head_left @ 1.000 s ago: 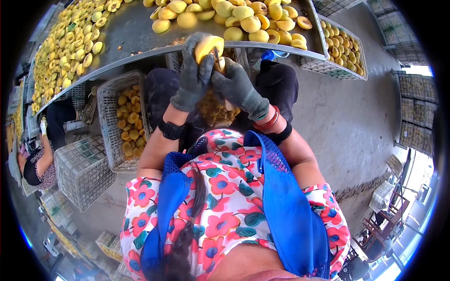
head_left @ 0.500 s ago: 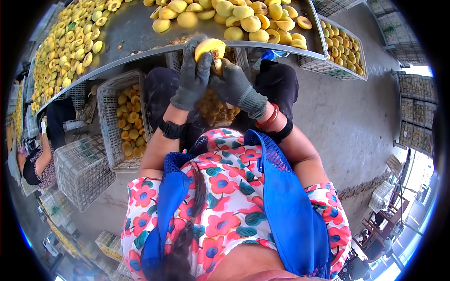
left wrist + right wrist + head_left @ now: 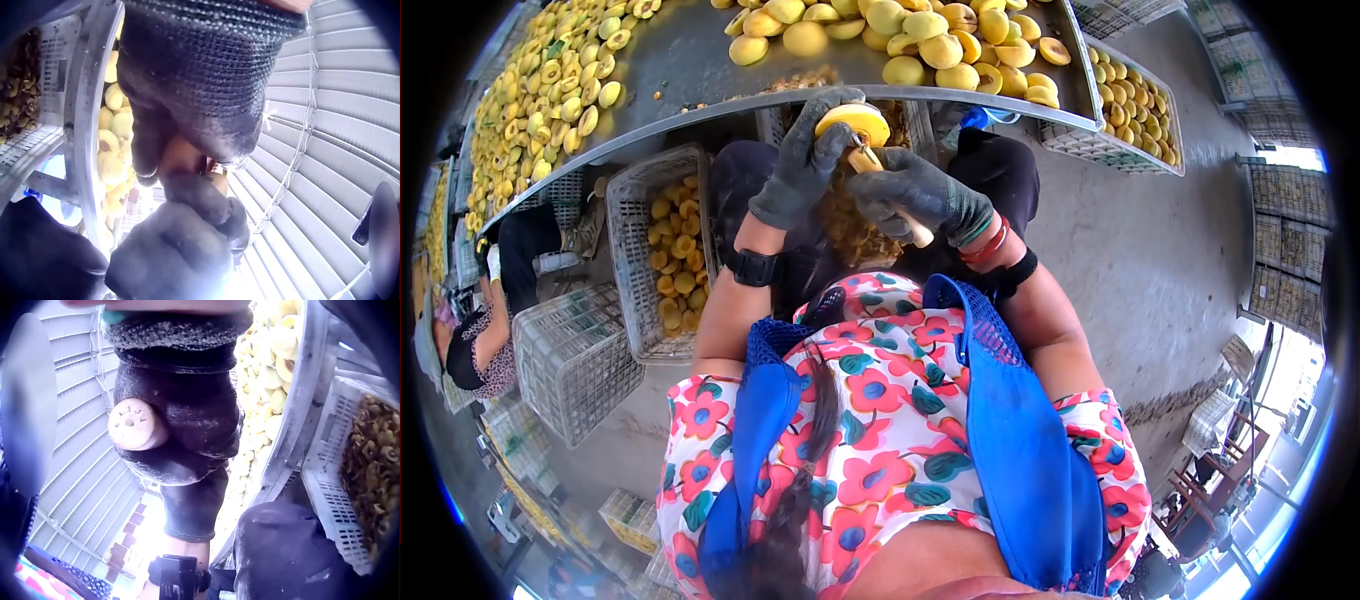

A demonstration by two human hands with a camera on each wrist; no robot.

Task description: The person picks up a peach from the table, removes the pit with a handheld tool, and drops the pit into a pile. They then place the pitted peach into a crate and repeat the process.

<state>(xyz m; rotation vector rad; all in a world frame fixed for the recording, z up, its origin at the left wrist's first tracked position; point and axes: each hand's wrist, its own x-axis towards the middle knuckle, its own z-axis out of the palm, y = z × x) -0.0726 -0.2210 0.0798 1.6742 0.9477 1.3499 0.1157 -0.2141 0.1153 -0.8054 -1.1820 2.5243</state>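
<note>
My gloved left hand grips a yellow halved fruit in front of the table edge. Just right of it, my gloved right hand curls round a light wooden-handled tool, whose upper end meets the underside of the fruit. The round butt of the handle sticks out of my right fist in the right wrist view. In the left wrist view the left hand and the right hand meet at the fruit, which they largely cover.
The metal table bears piles of yellow fruit. A crate of fruit halves stands left of my legs, another crate at the right end. Between my knees lie brown scraps. Another person sits far left.
The fruit has tipped flatter and come slightly lower. My right hand has turned and shifted right, showing more of the handle, while my left hand has moved slightly left.
</note>
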